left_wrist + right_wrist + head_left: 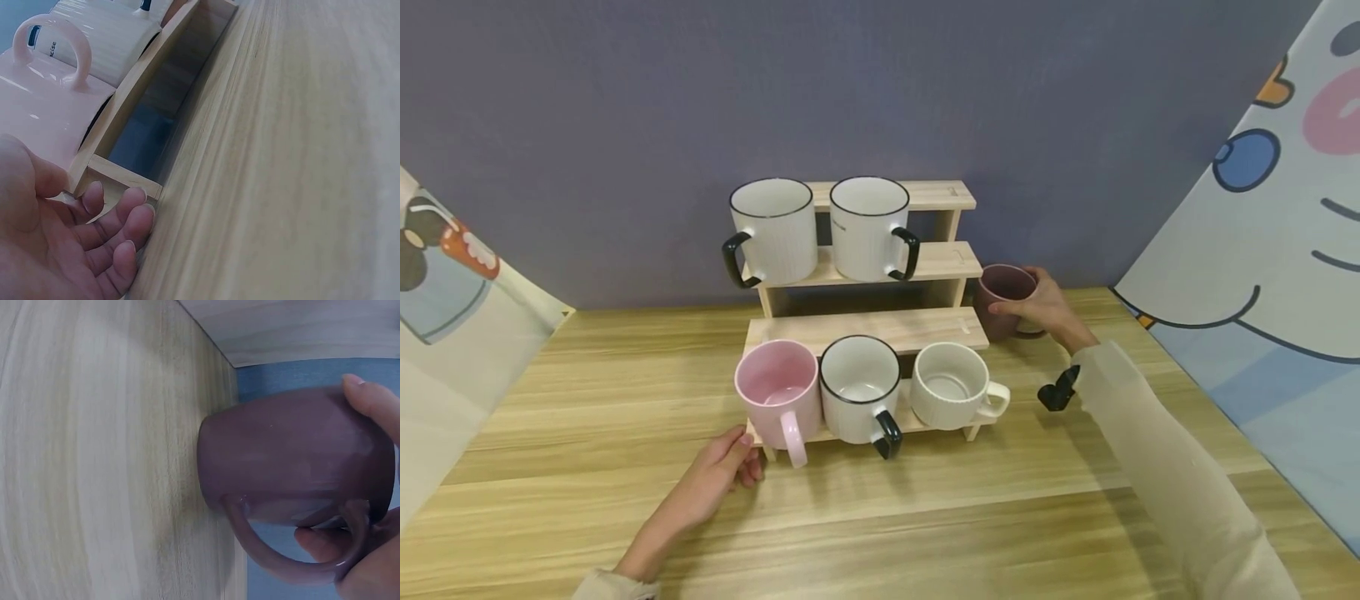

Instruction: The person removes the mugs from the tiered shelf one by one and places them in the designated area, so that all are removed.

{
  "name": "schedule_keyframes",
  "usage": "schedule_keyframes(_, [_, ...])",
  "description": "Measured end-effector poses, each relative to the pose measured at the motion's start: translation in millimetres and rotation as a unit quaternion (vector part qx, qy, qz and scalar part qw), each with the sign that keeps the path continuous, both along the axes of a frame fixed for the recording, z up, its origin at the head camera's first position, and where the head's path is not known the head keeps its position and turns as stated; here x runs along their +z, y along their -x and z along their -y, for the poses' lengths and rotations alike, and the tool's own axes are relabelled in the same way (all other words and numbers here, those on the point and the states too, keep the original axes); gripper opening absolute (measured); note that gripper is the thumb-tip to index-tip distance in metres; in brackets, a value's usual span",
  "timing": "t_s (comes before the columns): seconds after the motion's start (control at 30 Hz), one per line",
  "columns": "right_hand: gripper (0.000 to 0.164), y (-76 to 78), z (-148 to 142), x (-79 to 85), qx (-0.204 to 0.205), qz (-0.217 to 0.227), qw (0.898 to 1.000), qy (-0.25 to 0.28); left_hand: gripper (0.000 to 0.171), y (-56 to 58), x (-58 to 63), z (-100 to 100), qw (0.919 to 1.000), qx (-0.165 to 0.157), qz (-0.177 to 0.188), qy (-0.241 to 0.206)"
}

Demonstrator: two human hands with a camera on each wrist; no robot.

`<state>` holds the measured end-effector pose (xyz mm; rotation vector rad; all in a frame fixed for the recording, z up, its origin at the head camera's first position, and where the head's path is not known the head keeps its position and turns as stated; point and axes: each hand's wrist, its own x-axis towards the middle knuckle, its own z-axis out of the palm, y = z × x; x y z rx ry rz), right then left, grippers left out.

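Observation:
At the right end of a tiered wooden rack [872, 329], my right hand [1037, 302] grips a dark maroon mug [287, 456] near its rim. The mug stands upright, its base at the tabletop, and its handle [281, 565] points toward the wrist. My left hand [718, 471] holds the left front corner of the rack's lowest shelf, with the thumb at the shelf edge and curled fingers [112, 225] beside the leg. Closest to it is a pink mug [782, 417]. A white mug with a black rim [850, 408] and a cream mug [951, 392] share that shelf.
Two larger white mugs with black handles, one left [778, 242] and one right [871, 237], stand higher on the rack. Behind is a grey-blue wall [647, 150]. Printed panels flank the wooden tabletop [550, 433] on both sides.

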<state>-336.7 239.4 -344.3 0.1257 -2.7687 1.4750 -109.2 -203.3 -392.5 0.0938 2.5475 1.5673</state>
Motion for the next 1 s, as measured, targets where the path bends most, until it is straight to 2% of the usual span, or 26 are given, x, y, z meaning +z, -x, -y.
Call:
schedule_keyframes(0.53, [0.101,2.3,-2.4,-3.5,0.016,0.006,1.000,0.003,0.029,-1.1,0.5,-1.2,1.0000,0.007,0.000,-0.001])
schedule_keyframes(1.0, [0.103,0.8,-2.6,5.1,0.034,0.036,0.999,-0.012,0.029,-0.6,0.4,-1.7,0.9999,0.008,-0.008,-0.003])
